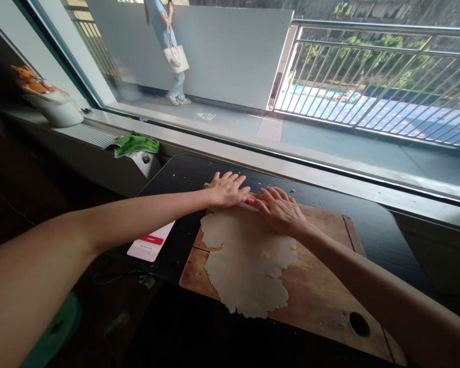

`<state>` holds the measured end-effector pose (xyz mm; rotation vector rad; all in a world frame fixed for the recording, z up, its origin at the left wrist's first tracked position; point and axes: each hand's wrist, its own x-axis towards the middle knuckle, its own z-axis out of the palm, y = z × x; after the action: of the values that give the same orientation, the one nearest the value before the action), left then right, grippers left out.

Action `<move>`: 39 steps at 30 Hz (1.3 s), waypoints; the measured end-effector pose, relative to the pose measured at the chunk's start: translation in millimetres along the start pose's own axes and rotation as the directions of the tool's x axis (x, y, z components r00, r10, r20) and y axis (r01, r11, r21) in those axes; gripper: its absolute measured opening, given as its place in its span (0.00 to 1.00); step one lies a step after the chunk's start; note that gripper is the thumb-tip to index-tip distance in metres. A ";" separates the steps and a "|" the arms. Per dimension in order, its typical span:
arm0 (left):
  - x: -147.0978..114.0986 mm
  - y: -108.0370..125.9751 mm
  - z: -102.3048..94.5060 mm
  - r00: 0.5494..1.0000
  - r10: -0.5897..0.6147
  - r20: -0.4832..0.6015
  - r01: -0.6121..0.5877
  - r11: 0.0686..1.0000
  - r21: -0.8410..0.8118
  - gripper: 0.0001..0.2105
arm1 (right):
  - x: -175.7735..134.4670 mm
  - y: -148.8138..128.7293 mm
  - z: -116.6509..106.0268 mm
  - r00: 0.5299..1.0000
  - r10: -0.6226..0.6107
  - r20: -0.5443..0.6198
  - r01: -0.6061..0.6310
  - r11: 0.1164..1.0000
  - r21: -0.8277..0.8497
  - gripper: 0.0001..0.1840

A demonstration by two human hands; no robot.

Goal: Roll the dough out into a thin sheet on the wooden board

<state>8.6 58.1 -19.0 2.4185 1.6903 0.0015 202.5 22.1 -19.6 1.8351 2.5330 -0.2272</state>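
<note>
A wide, thin sheet of pale dough [249, 266] with ragged edges lies on the wooden cutting board [322, 286], its near end reaching the board's front edge. Across its far end lies a rod-like roller [249, 201], pale with a red mark, mostly hidden under my hands. My left hand [227, 189] presses on its left part, palm down, fingers stretched forward and apart. On the right part rests my right hand [281, 208], also flat with its fingers extended. Neither hand is wrapped round the roller.
The board sits on a black table [383, 230] beneath a large window. A phone [150, 250] lies left of the board. A green cloth [137, 144] and a white pot [59, 108] are on the ledge. Outside, a person [164, 30] carries a white bag.
</note>
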 end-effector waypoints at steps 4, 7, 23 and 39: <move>-4.1 -1.9 2.5 1.000 -0.018 -0.012 0.018 1.000 -0.002 0.29 | 2.1 0.7 2.2 0.996 -0.041 -0.081 0.038 0.999 -0.034 0.34; 25.3 -1.6 -4.7 0.991 -0.117 -0.060 0.115 0.993 -0.029 0.30 | 32.5 11.1 -3.2 0.992 0.067 -0.107 -0.067 0.998 0.001 0.33; 46.3 0.9 -9.9 0.964 -0.263 -0.023 0.262 0.963 -0.057 0.30 | 32.9 5.1 -9.7 0.968 0.221 -0.116 -0.214 0.974 0.067 0.30; 39.1 2.3 -2.8 0.961 -0.275 -0.009 0.275 0.961 -0.027 0.30 | 24.8 1.9 -8.3 0.964 0.221 -0.149 -0.212 0.975 0.072 0.29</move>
<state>24.2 94.2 -20.1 2.1490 2.0039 -0.0010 197.1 47.2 -13.8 2.2141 2.4138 -0.1575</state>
